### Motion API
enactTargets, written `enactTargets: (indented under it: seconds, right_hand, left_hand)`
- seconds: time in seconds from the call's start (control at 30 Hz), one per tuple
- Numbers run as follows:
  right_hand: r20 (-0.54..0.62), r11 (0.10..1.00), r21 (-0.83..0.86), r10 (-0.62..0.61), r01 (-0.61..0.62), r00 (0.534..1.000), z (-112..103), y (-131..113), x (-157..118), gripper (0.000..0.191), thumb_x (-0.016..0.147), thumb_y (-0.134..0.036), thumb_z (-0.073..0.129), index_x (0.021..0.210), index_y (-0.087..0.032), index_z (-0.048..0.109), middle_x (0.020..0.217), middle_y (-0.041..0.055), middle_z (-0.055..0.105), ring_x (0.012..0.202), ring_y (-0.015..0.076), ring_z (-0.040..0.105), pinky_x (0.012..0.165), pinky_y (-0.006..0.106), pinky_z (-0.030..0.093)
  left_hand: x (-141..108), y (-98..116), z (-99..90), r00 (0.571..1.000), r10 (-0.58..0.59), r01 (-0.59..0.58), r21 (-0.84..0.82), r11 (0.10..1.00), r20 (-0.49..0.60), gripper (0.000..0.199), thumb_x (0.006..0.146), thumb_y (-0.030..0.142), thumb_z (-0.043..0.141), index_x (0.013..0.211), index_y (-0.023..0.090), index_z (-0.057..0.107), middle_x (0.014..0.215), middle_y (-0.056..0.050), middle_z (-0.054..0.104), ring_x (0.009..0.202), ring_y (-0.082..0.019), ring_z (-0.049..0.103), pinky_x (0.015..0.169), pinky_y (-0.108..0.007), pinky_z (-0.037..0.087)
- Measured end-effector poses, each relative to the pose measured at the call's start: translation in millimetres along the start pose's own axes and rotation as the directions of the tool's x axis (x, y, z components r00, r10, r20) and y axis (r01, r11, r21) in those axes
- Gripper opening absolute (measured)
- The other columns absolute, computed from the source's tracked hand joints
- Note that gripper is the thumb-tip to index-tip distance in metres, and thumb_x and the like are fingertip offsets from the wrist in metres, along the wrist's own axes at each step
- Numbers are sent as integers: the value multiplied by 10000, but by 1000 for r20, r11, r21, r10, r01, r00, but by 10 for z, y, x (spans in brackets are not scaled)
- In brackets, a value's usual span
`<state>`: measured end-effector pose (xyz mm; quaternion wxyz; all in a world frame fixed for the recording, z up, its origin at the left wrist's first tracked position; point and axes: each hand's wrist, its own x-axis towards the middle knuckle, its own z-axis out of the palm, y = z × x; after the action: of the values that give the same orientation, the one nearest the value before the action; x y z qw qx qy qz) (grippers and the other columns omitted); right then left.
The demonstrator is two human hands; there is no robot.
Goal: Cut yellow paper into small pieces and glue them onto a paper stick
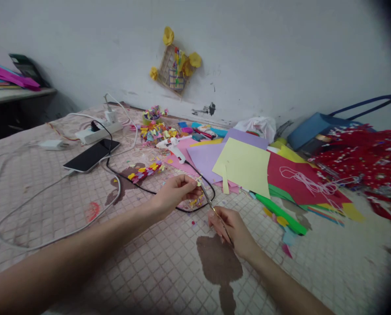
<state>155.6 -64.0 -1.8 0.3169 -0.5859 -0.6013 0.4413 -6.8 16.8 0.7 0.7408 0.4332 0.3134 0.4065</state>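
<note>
Near the middle of the table, my left hand (179, 190) pinches a small pale yellow paper piece (199, 180) between thumb and fingertips. My right hand (230, 225) grips a pair of scissors (210, 204), whose narrow blades point up and left to the paper piece; part of the handle is hidden by the fingers. Under and beyond both hands, small colourful paper scraps (195, 202) lie inside a bend of black cable (211, 186). A pale yellow strip (225, 178) rests against a pale yellow sheet (244, 162) to the right.
A white glue gun (174, 148) lies behind my hands, beside piled paper cut-outs (159, 133). At left are a tablet (92, 156), a power strip (99, 132) and looping white cable (61, 236). Coloured sheets (290, 175), a green roll (282, 214) and red tinsel (366, 157) spread right.
</note>
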Motion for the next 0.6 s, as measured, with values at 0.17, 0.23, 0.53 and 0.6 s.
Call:
enactTargets:
  seconds: [0.17, 0.23, 0.53, 0.6]
  right_hand:
    - [5, 999, 37, 10, -10, 1000, -5, 10, -5, 460, 782, -590, 411, 562, -185, 405, 432, -73, 325, 365, 67, 318, 359, 197, 243]
    - [6, 999, 37, 15, -15, 1000, -1, 8, -5, 458, 781, -589, 414, 566, -185, 410, 432, -74, 324, 364, 67, 313, 358, 197, 247]
    - [11, 1000, 20, 17, -18, 1000, -2, 6, -8, 460, 788, -586, 407, 578, -178, 425, 443, -69, 335, 376, 66, 325, 351, 188, 247]
    - [8, 999, 24, 23, -23, 1000, -4, 10, -7, 462, 783, -592, 409, 576, -178, 424, 445, -69, 335, 374, 65, 324, 347, 186, 246]
  left_hand:
    - [-3, -25, 3, 999, -28, 29, -20, 999, 27, 202, 725, 260, 650, 742, 116, 509, 752, -47, 633, 684, -105, 608, 693, -249, 467]
    - [-7, -35, 2, 999, -31, 31, -19, 999, 30, 209, 715, 263, 660, 738, 116, 512, 758, -48, 634, 688, -106, 609, 696, -251, 465]
    - [-3, -37, -7, 999, -5, 5, -10, 1000, 38, 219, 715, 278, 659, 735, 122, 507, 709, -29, 620, 670, -105, 600, 654, -236, 455]
    - [0, -34, -5, 999, -1, 1, -3, 1000, 35, 229, 709, 288, 662, 729, 123, 504, 704, -30, 620, 661, -106, 598, 650, -240, 455]
